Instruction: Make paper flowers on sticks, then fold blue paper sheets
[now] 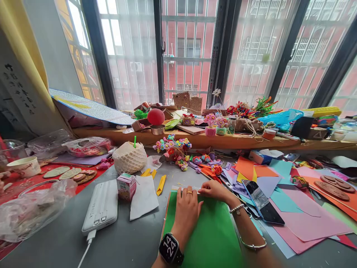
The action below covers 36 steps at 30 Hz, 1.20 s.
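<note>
A pack of green paper (212, 238) lies in front of me on the grey table, with a clear plastic strip along its far edge. My left hand (186, 206) rests flat on it, fingers stretched towards that far edge; a ring and a smartwatch are on this hand and wrist. At the same edge, to the right, my right hand (216, 190) has its fingertips pinched together on the pack's border. Bracelets circle the right wrist and forearm. Folded yellow paper strips (161, 185) and a white sheet (143, 198) lie left of the pack.
Left stand a white power bank (102, 204) with a cable, a pink drink carton (126, 187) and a net-wrapped coconut (130, 157). A phone (263, 203) and coloured paper sheets (306, 223) cover the right. Behind, crafts crowd a wooden ledge (134, 138). Part of another person's hand (3, 182) shows far left.
</note>
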Motion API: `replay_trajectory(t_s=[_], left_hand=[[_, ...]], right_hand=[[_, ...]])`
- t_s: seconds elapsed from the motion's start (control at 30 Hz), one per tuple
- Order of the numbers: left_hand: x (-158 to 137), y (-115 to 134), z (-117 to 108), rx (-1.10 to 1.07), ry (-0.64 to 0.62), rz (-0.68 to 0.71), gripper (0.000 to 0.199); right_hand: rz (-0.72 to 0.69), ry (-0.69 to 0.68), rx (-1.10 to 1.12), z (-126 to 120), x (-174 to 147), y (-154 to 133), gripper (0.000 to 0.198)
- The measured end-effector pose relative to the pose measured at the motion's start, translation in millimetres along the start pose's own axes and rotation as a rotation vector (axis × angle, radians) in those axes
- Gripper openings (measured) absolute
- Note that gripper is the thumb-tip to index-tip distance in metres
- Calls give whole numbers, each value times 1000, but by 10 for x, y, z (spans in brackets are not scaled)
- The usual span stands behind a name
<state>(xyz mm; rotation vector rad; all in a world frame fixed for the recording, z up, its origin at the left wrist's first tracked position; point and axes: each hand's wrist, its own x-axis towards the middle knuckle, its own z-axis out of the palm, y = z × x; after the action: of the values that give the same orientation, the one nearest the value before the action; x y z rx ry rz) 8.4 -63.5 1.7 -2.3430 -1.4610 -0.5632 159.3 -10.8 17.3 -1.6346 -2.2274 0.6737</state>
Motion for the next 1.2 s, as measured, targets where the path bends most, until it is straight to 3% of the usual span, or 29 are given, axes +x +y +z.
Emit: replay_trajectory(t_s=[0.27, 0.53, 0.77, 0.93, 1.0, 1.1, 1.13, 1.2], left_hand=[[-113, 52, -91, 3, 85, 10, 29], [-331, 142, -259, 50, 155, 82, 31], [-560, 261, -352, 37, 178, 66, 34], [-595, 244, -337, 51, 207, 55, 34], [-576, 221, -296, 52, 241, 79, 33], [-518, 211, -215, 27, 311, 72, 29], [-493, 217, -190, 12, 332, 52, 28], [-441, 236, -150, -18, 346, 15, 26]], right_hand=[[-51, -97, 75, -88, -31, -100, 33], [-69, -98, 171, -226, -216, -236, 20], [-43, 20, 71, -337, -474, -454, 13], [-19, 84, 78, -270, -494, -497, 12], [-59, 163, 128, -271, -577, -567, 15], [-198, 286, 402, -378, -920, -765, 23], [-260, 276, 481, -434, -1072, -845, 24], [-457, 130, 562, -537, -1364, -1005, 27]])
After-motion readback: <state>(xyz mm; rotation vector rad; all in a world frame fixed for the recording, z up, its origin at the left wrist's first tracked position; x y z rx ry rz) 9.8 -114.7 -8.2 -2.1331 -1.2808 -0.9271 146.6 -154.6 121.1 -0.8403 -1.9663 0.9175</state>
